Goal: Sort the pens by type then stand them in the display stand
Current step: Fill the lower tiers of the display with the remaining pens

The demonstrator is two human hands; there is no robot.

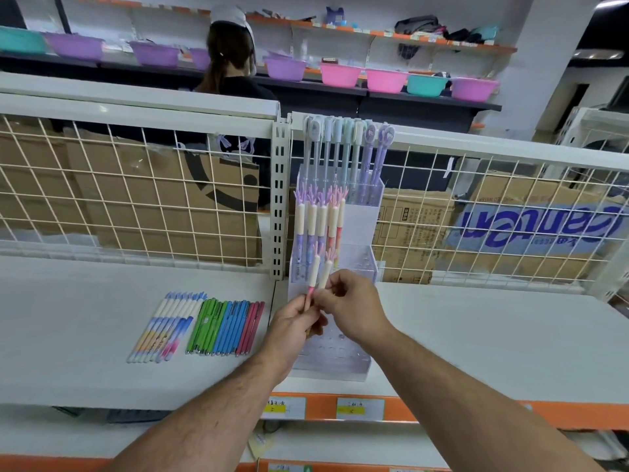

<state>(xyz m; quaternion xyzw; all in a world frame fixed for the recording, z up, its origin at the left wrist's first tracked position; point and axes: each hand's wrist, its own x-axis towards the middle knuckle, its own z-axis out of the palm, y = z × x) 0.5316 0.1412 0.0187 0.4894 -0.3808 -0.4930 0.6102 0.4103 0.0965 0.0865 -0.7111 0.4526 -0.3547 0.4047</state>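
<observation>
Two bare forearms reach in from the bottom edge over a white shelf (102,318). The left hand (294,323) has its fingers curled round the lower barrels of two antler-topped pens (315,272), which stand nearly upright with their white caps and pink prongs rising above the knuckles. The right hand (355,306) meets it from the right. Its thumb and forefinger are closed in a pinch on the right-hand pen, just below the cap.

Both hands hover in front of a clear stepped display stand (360,219) that sits mid-shelf, against the back edge. To the left of the hands, near the shelf's front edge, loose pens lie side by side: pastel pens (166,327), then green, blue and red pens (224,327).

In the stand's middle step, more antler pens (320,219) stand upright. The rear step holds taller slim pens (343,148).

Behind the stand is a wire grid (136,185) with cardboard boxes (510,226) beyond it. Further back, a person (231,63) faces shelves of coloured basins (340,74).
</observation>
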